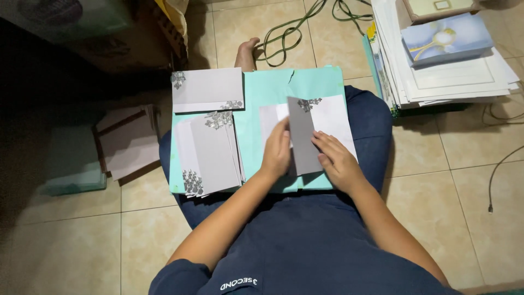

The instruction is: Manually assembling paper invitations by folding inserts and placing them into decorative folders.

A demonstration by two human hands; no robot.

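A grey card [302, 136] with a leaf print at its top lies folded over a white sheet [334, 121] on a mint-green board [262, 90] across my lap. My left hand [277, 151] presses on the card's left edge. On the right side of the fold rests my right hand [336, 161], fingers flat on the card and the white sheet. A stack of similar grey leaf-print cards [210, 153] sits on the board's left half, and one more grey card [207, 90] lies above that stack.
A tall pile of white sheets and boxes [445, 65] stands at the upper right on the tiled floor. Brownish cards on a pale green box [126, 141] lie at the left. Green cord [289, 33] loops near my bare foot [246, 53]. A thin cable [498, 175] trails at right.
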